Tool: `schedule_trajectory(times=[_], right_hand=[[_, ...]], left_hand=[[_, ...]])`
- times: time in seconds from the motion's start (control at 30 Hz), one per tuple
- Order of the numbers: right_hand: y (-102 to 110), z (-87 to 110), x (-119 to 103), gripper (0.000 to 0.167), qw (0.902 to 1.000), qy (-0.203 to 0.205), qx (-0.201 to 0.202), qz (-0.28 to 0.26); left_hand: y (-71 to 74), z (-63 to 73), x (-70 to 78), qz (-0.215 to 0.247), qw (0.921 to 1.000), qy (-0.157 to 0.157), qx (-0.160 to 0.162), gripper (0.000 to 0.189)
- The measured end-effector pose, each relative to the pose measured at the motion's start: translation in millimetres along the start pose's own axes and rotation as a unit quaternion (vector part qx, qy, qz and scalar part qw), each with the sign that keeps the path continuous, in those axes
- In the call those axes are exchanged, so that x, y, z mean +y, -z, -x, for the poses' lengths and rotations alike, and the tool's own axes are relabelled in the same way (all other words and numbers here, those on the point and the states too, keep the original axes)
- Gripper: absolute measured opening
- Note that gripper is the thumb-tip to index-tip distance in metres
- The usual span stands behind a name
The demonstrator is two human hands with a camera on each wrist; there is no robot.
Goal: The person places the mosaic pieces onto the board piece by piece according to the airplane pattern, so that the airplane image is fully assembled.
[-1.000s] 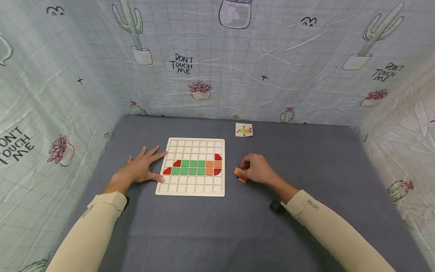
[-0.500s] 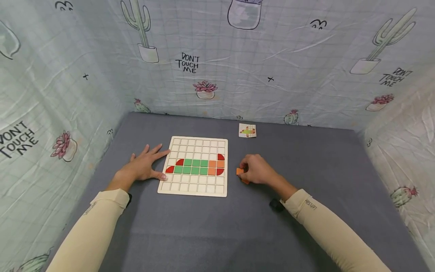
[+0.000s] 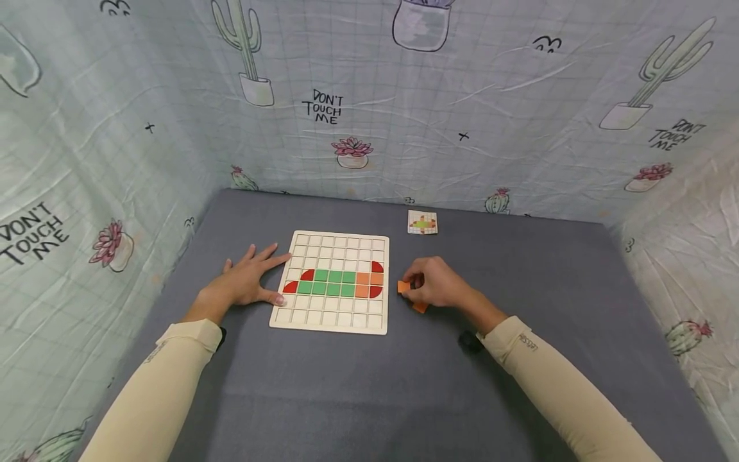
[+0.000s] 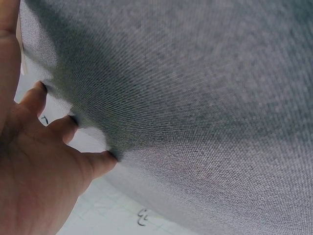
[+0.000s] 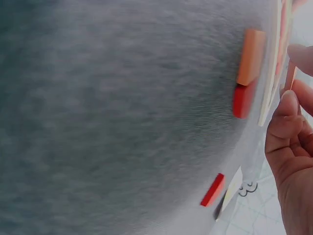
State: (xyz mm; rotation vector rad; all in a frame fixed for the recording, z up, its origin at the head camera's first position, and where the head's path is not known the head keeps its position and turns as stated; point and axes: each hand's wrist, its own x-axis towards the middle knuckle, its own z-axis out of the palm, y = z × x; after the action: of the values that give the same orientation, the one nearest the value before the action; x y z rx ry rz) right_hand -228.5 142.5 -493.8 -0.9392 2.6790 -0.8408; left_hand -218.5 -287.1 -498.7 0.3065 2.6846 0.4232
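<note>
My right hand (image 3: pixel 440 282), right of the board, pinches a small orange square tile (image 3: pixel 403 287) between thumb and fingers. In the right wrist view that tile (image 5: pixel 290 74) shows edge-on between the fingertips. Another orange tile (image 3: pixel 420 307) lies on the table just below the hand. The cream grid board (image 3: pixel 340 319) carries a block of green tiles (image 3: pixel 333 277), orange tiles (image 3: pixel 362 285) at its right end and red quarter-round tiles (image 3: pixel 376 292) at the corners. My left hand (image 3: pixel 242 282) lies with fingers spread, its thumb and index fingertip at the board's left edge.
A small picture card (image 3: pixel 423 222) lies at the back of the grey table, right of the board. In the right wrist view, red pieces (image 5: pixel 212 190) also rest on the cloth. A patterned curtain (image 3: pixel 277 154) surrounds the table.
The head view has shifted a little. My right hand has moved slightly toward the board with the orange tile, away from the other orange tile. My left hand keeps its place on the board.
</note>
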Motion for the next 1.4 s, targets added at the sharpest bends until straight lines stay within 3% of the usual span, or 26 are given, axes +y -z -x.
schedule_trajectory(times=[0.5, 1.4], right_hand=[[-2, -27.3, -8, 0.017, 0.9987, 0.051, -0.001, -0.006], [-23, -80.4, -34, 0.016, 0.9971, 0.071, -0.018, -0.022]], left_hand=[[-4.0, -2.7, 1.4, -0.008, 0.9999, 0.003, 0.008, 0.113], [-8.9, -0.4, -5.1, 0.009, 0.9998, -0.001, 0.019, 0.115]])
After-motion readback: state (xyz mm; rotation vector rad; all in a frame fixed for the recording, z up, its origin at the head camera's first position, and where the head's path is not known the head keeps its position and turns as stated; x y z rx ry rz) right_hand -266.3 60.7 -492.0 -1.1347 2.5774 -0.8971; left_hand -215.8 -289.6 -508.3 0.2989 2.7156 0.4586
